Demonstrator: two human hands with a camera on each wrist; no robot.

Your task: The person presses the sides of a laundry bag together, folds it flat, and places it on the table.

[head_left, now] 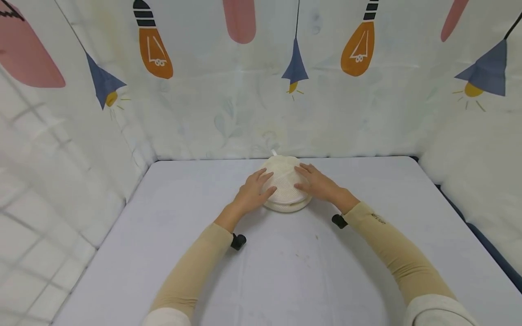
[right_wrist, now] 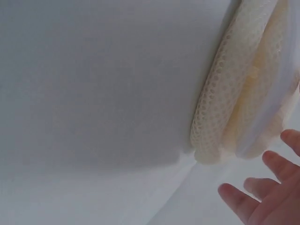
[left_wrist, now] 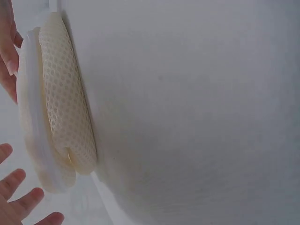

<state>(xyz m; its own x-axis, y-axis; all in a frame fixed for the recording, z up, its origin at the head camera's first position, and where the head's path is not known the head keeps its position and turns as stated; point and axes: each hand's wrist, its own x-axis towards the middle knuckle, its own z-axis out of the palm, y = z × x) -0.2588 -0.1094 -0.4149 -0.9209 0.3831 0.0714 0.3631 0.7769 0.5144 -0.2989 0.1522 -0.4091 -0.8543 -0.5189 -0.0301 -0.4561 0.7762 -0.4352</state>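
A round cream mesh laundry bag lies on the table near its back edge, with a small white tag sticking out at the far side. Seen from the side in the left wrist view, the bag has puffy layers of honeycomb mesh and a smooth white band round it. My left hand is spread at its left side, fingertips over the edge. On the other side my right hand has its fingers extended over the bag's right edge. The right wrist view shows those fingers apart, right beside the bag.
A white cloth covers the table, with a few small marks in front of the bag. Pale curtains printed with lamps and bulbs stand behind and at both sides. Small black wrist cameras hang under both forearms.
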